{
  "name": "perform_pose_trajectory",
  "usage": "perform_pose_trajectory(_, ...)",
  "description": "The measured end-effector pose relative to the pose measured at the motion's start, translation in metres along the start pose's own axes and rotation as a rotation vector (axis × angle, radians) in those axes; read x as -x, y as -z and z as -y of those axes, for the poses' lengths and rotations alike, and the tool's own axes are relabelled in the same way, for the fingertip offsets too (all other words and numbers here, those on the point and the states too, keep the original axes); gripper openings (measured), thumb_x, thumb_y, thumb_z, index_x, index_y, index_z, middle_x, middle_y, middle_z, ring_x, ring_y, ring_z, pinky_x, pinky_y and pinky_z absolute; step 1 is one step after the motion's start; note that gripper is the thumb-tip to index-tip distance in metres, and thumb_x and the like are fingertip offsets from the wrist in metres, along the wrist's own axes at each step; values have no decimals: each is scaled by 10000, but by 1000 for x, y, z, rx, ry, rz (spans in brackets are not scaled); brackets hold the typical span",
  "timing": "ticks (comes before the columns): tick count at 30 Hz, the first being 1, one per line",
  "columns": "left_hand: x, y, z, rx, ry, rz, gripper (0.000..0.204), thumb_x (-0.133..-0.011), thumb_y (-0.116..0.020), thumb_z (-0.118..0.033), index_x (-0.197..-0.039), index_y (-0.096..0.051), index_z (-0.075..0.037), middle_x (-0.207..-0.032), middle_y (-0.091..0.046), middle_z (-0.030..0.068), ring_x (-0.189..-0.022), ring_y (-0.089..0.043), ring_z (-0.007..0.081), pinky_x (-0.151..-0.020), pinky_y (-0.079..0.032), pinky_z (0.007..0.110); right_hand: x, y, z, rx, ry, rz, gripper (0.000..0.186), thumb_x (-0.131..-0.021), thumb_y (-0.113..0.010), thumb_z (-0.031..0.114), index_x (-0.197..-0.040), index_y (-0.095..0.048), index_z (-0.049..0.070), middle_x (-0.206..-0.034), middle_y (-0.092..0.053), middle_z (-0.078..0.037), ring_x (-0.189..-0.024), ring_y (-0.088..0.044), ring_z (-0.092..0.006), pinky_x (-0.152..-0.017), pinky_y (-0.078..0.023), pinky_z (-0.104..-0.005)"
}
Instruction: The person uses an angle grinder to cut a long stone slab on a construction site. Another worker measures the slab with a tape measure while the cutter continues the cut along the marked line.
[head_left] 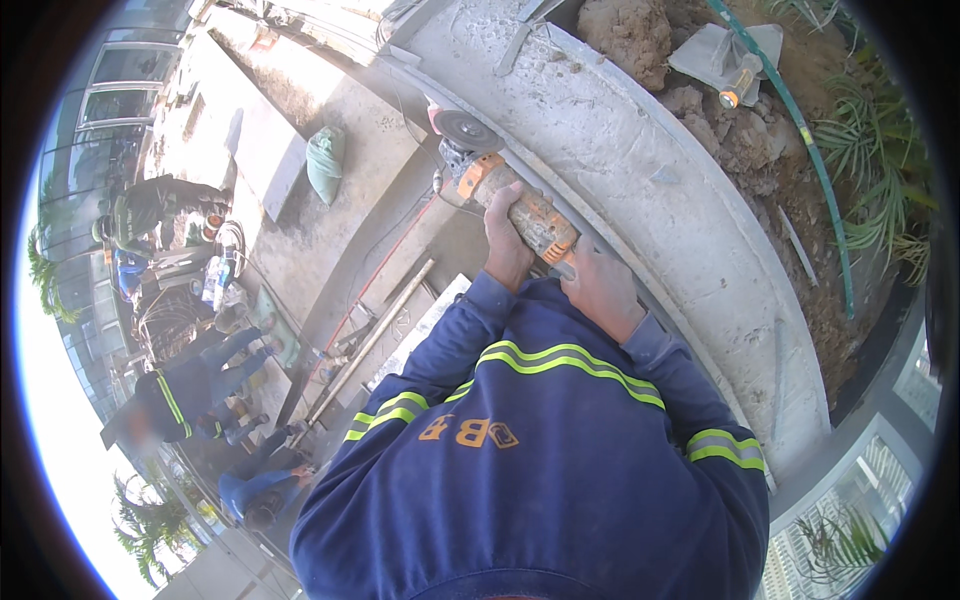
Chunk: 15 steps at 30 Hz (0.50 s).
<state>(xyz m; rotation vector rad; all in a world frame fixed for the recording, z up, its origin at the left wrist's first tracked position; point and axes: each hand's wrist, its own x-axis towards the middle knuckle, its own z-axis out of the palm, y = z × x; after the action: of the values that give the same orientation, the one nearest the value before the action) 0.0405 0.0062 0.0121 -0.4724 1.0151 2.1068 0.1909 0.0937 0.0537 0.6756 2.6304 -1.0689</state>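
Both my hands are closed around an orange and grey angle grinder (543, 222), dusty all over. My left hand (508, 240) wraps the middle of its body, while my right hand (603, 288) grips the rear end. The round dark disc (467, 130) at the grinder's head points away from me, beside the inner edge of a curved pale concrete ledge (640, 180). I cannot tell whether the disc touches the concrete or is spinning.
Right of the ledge lie soil, rocks (625, 45), a green hose (825, 180) and plants. A pale green sack (325, 165) sits on the concrete to the left. A long pole (370, 340) lies nearer me. Several people are farther left, one in a reflective-striped top (175, 400).
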Motion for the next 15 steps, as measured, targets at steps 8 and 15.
perform_pose_trajectory(8,7,-2,1,-9,2,-22,352,-871,-663,-273,-1108,-563,-32,-964,-639,142,-894,-686,297,-735,-598,484,4,1,-2,10,-1,13,445,-806,-759,210,-1058,-474,-20,-812,-701,-273,-788,-717,-440,-680,-575,-506)
perform_pose_trajectory(15,1,6,5,-30,-5,-6,343,-882,-642,-284,-1097,-570,-27,-960,-639,142,-884,-682,300,-733,-589,474,5,1,-1,14,2,-1,425,-806,-756,201,-1042,-473,-12,-807,-701,-263,-777,-717,-432,-676,-575,-503)
